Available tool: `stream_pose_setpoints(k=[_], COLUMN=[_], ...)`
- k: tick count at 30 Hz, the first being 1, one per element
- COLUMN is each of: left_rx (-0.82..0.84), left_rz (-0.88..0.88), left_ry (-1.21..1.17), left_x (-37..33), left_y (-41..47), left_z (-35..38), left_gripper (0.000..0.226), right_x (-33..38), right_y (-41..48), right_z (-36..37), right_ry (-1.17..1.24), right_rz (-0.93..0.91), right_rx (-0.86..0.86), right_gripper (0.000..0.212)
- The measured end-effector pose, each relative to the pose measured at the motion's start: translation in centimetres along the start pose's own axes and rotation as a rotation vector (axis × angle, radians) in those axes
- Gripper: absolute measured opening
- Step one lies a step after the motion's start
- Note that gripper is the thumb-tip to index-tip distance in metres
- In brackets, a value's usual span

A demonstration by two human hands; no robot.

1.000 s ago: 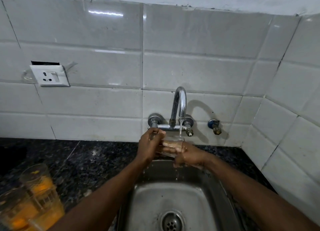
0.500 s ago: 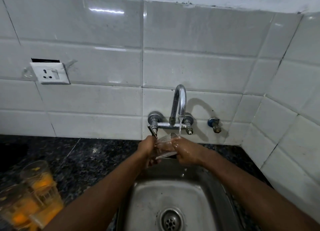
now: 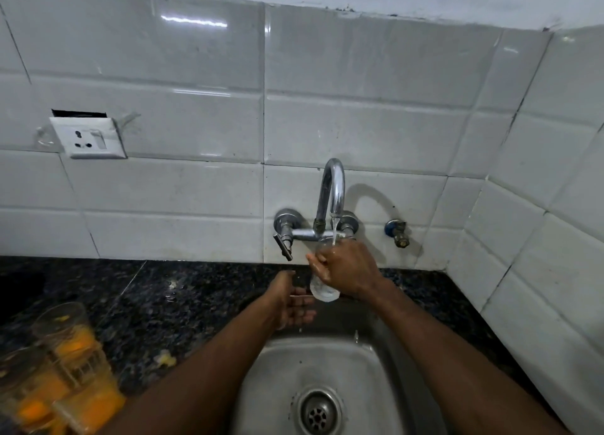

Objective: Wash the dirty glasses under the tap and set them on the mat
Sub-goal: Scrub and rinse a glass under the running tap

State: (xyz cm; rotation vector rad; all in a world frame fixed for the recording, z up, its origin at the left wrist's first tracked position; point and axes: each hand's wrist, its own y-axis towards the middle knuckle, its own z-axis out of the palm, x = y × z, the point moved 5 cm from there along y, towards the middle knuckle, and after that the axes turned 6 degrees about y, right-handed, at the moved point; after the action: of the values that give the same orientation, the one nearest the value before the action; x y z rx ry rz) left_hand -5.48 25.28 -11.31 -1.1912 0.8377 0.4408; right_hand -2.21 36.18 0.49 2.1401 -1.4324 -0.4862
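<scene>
My right hand (image 3: 349, 269) grips a clear glass (image 3: 323, 291) upright under the chrome tap (image 3: 333, 196), and water streams from the spout into its mouth. My left hand (image 3: 292, 302) hangs open just below and to the left of the glass, fingers spread, touching nothing. Several dirty glasses (image 3: 62, 375) with orange residue stand at the lower left on the dark counter. No mat is in view.
The steel sink (image 3: 284, 379) with its drain (image 3: 317, 413) lies under my arms. Black granite counter (image 3: 163, 291) runs left of it. A wall socket (image 3: 88, 137) sits on the white tiles, and a small valve (image 3: 397, 232) sticks out right of the tap.
My left hand let go of the glass and dropped below it. My right hand turned the glass upright under the stream.
</scene>
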Motion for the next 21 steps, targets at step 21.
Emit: stream_pose_setpoints(k=[21], left_rx=[-0.621], left_rz=[0.798], left_ry=[0.887], left_x=[-9.2], left_y=[-5.4], left_z=[-1.5], left_gripper=[0.021], right_x=[-0.2], right_y=[0.0], right_z=[0.3], right_ry=[0.08], right_rz=[-0.005], right_rx=[0.034], right_gripper=[0.041])
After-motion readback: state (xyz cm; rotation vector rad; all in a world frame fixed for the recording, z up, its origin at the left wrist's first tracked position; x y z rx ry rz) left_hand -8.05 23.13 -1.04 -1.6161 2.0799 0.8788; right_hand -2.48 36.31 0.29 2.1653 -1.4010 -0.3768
